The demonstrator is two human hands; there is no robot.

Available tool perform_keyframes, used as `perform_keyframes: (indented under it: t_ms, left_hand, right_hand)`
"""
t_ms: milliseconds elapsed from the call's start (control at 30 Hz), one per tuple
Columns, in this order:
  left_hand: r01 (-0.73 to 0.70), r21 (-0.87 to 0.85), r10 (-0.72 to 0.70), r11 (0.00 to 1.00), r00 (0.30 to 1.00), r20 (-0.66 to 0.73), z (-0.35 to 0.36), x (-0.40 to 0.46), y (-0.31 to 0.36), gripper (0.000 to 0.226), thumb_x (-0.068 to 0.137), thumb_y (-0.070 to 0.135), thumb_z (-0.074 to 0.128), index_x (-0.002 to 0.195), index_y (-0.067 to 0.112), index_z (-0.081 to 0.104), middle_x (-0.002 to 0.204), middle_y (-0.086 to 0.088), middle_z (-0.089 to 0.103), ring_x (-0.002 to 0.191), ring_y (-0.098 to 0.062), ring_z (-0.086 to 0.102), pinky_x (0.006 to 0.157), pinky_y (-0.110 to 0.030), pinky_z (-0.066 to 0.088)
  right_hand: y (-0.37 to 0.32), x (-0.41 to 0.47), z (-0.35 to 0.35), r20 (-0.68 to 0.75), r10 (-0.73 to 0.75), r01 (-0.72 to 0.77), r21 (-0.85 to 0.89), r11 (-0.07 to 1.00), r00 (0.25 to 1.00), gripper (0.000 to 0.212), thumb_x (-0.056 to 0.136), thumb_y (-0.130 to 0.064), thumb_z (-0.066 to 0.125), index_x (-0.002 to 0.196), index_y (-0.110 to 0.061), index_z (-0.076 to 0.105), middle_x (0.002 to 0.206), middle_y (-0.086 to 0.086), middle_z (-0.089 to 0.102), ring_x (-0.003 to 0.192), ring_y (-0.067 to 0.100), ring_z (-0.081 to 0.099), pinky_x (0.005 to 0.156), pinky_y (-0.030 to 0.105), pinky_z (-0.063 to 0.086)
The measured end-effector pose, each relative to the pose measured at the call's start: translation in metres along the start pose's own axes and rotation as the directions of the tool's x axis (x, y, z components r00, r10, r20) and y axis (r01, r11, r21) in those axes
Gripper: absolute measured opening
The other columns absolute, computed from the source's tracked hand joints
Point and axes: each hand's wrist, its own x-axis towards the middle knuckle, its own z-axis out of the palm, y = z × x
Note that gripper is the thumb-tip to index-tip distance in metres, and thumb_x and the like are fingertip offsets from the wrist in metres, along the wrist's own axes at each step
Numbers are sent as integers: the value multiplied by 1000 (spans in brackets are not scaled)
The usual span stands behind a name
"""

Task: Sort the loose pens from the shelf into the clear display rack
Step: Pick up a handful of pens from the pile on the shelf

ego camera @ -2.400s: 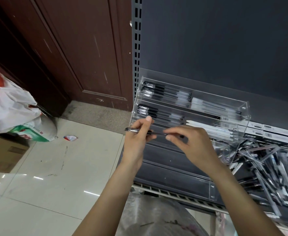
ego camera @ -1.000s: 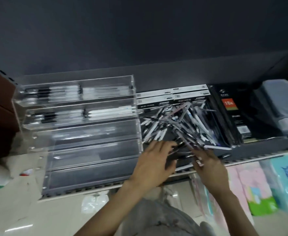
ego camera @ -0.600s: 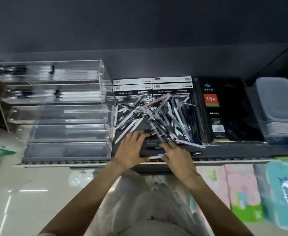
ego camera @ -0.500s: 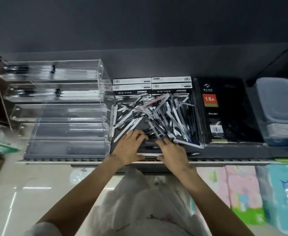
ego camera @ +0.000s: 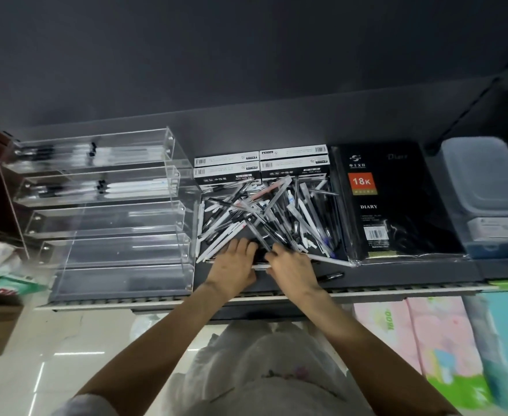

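Pens point(ego camera: 264, 214) lie heaped just right of the clear rack point(ego camera: 105, 211); we are picking; our left hand point(ego camera: 231, 265) and right hand point(ego camera: 291, 270) rest together at the heap's near edge, grip unclear; next we must pinch one pen and carry it to a tier.

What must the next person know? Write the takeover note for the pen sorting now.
Left hand: on the near edge of the loose pen pile, fingers among the pens; grip not visible.
Right hand: beside it at the same edge, fingers curled among the pens; grip unclear.
Clear display rack: left of the pile on the shelf.
Done: top two tiers hold pens.
Left: the three lower tiers look empty; most pens are still in the pile; one black pen lies apart near the shelf front.
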Motion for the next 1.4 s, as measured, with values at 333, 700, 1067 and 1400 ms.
perform_keyframes:
  t_ms: [333, 700, 1067, 1400]
  left_hand:
    - [-133, 193, 120, 972, 990, 80, -16, 18, 3, 29, 96, 14, 35, 123, 3, 37, 124, -15, 46, 110, -29, 54, 78, -35, 47]
    - [-113, -105, 128, 988, 981, 148, -44, 12, -41, 36, 99, 35, 39, 129, 13, 40, 112, -13, 63, 103, -31, 60, 78, -34, 42]
    - [122, -904, 84, -410, 992, 96, -101, 9, -39, 26, 98, 18, 43, 114, 12, 63, 84, -3, 70, 67, -11, 64, 68, -24, 56]
    - [111, -779, 152, -617, 988, 21, -106, 8, -27, 25, 96, 5, 41, 112, 5, 60, 101, -15, 72, 88, -26, 71, 76, -40, 59]
  right_hand:
    - [19, -7, 15, -106, 77, -64, 118, 991, 991, 31, 81, -16, 69, 111, -15, 62, 110, 6, 58, 89, 25, 65, 64, 36, 57]
    - [32, -3, 14, -220, 83, -53, 142, 989, 972, 30, 72, -17, 79, 100, -20, 68, 94, 0, 62, 60, 20, 67, 48, 29, 53]
    - [32, 18, -77, -230, 346, 88, 921, 381, 909, 23, 89, -16, 61, 101, -35, 64, 80, -17, 66, 64, -2, 59, 56, 12, 44]
    - [27, 50, -129, -125, 154, 64, 934, 351, 980, 33, 84, -20, 68, 116, -27, 60, 95, -7, 66, 84, -5, 62, 77, 6, 45]
